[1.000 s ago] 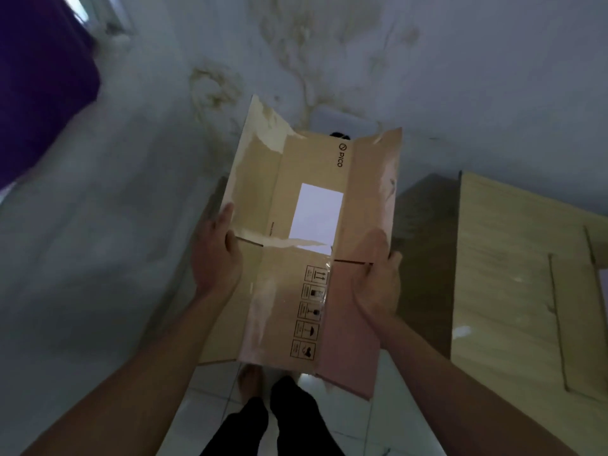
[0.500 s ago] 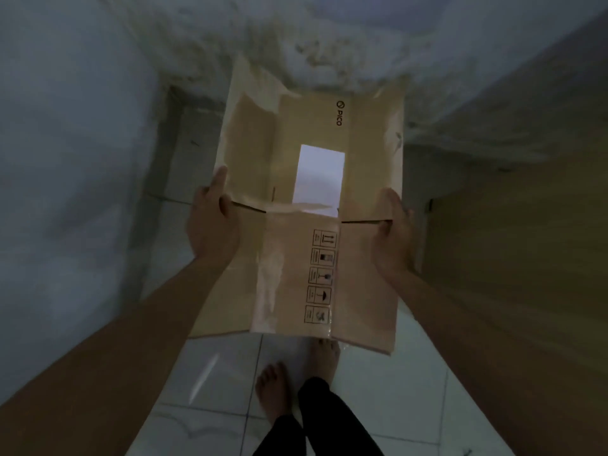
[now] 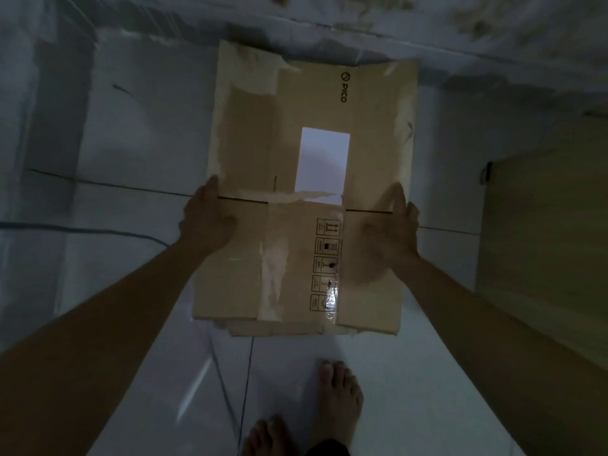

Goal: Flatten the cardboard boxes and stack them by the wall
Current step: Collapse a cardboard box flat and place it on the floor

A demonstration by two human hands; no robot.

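Observation:
A flattened brown cardboard box [image 3: 309, 205] with a white label and a PICO mark lies low over the white tiled floor, its far edge at the foot of the wall [image 3: 329, 31]. More flattened cardboard [image 3: 289, 329] peeks out under its near edge. My left hand [image 3: 205, 218] grips the box's left edge at the slit between flaps. My right hand [image 3: 399, 225] grips the right edge at the matching slit.
A large light-wood board or flat carton [image 3: 546, 245] leans at the right. My bare feet [image 3: 339, 399] stand on the tiles just before the stack. The stained wall runs across the top, and a wall corner is at the left.
The view has tilted down from the wall to the floor. Both hands have lowered the flattened box from chest height onto the cardboard by the wall.

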